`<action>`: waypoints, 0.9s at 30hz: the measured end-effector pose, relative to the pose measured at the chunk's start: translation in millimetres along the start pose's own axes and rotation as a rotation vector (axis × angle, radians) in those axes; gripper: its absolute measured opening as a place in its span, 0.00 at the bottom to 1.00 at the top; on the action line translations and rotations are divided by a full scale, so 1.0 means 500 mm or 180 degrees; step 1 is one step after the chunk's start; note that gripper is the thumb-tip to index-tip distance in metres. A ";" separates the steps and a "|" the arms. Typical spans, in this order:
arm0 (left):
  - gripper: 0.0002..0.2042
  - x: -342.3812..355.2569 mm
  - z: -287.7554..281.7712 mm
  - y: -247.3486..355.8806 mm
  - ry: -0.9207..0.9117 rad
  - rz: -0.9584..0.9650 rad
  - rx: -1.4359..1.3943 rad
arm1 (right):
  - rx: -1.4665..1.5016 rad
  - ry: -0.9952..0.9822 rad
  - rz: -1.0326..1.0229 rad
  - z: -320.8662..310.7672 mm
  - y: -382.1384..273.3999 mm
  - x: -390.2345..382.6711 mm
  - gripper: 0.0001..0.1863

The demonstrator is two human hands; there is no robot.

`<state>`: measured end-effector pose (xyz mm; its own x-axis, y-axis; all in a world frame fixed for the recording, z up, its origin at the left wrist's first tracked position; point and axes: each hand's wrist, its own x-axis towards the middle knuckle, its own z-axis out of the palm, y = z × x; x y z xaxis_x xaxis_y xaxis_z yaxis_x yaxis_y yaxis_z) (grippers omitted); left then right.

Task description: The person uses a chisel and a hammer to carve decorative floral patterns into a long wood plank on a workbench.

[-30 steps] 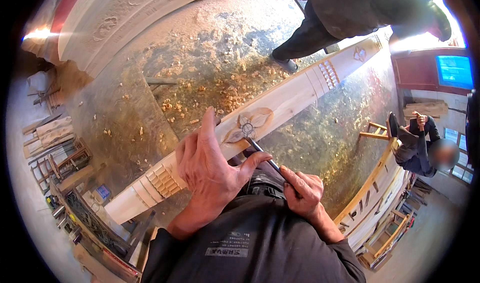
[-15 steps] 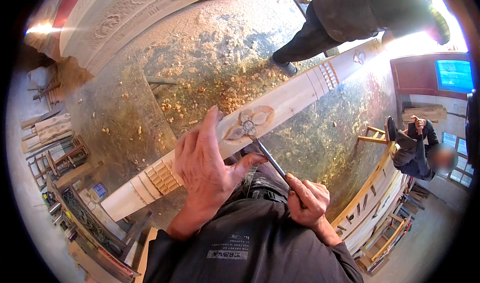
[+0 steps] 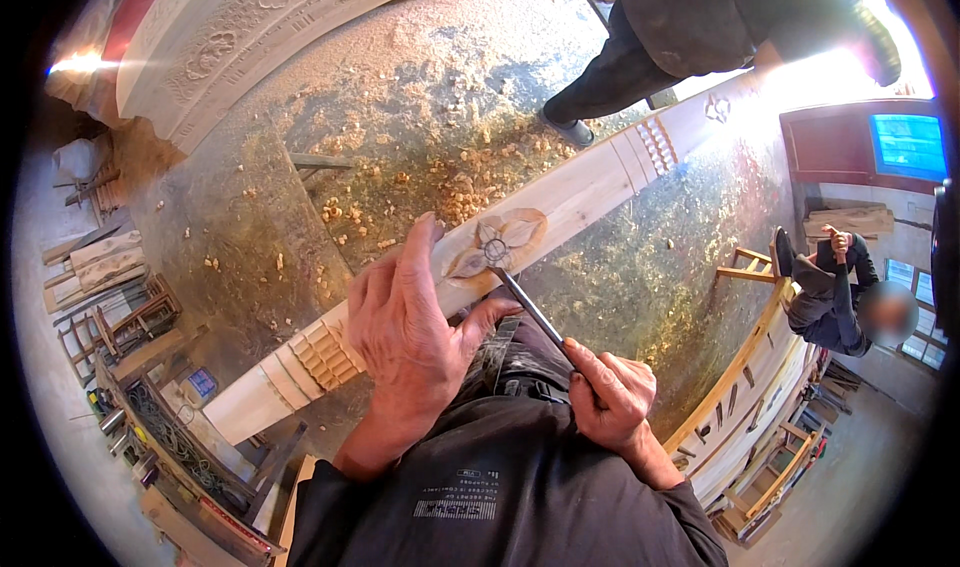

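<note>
A long pale wooden beam point(image 3: 590, 189) runs diagonally in front of me, with a carved four-petal flower point(image 3: 497, 250) near its middle. My left hand point(image 3: 405, 322) spans the beam just left of the flower, fingers over its far edge and thumb at the near edge, beside the tool's shaft. In my closed right hand point(image 3: 612, 395) is a carving chisel point(image 3: 532, 312) with a slim dark shaft. Its tip touches the lower edge of the flower's round centre. My right fist hides the chisel's handle.
A person in dark clothes point(image 3: 690, 27) stands at the beam's far end. Another person point(image 3: 830, 292) sits at right by a bench point(image 3: 735, 397) holding several tools. Wood shavings point(image 3: 465, 197) litter the floor. A carved panel point(image 3: 230, 52) stands far left; planks and a cluttered bench point(image 3: 180, 457) line the left.
The chisel tip has shifted slightly left along the flower's centre, and my right hand has moved a little up and left with it. My left thumb has drawn back slightly.
</note>
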<state>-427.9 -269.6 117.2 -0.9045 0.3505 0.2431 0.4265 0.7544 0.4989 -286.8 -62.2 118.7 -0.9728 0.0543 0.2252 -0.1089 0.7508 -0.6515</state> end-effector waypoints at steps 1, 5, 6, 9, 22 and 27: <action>0.55 0.000 0.000 0.000 0.0006 0.0007 -0.0010 | -0.0026 -0.0003 0.0019 0.000 0.000 0.000 0.28; 0.55 -0.001 0.005 -0.002 0.0024 -0.0039 0.0026 | -0.0052 0.0000 -0.0036 -0.001 -0.001 0.001 0.28; 0.55 -0.001 0.006 -0.002 0.0045 -0.0031 0.0039 | -0.0047 0.0002 -0.0051 -0.001 0.000 0.001 0.28; 0.54 -0.002 0.008 -0.004 0.0088 0.0002 0.0043 | -0.0010 0.0004 -0.0065 -0.002 0.002 0.002 0.28; 0.51 -0.002 0.007 -0.005 0.0038 -0.0020 0.0052 | -0.0016 0.0006 -0.0078 -0.001 0.005 0.006 0.28; 0.50 0.000 0.004 -0.003 0.0026 -0.0047 0.0044 | -0.0014 0.0012 -0.0114 0.004 0.008 0.006 0.28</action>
<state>-428.6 -269.6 114.9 -0.9105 0.3348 0.2427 0.4130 0.7670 0.4910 -290.8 -60.3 115.3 -0.9675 0.0297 0.2510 -0.1428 0.7553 -0.6397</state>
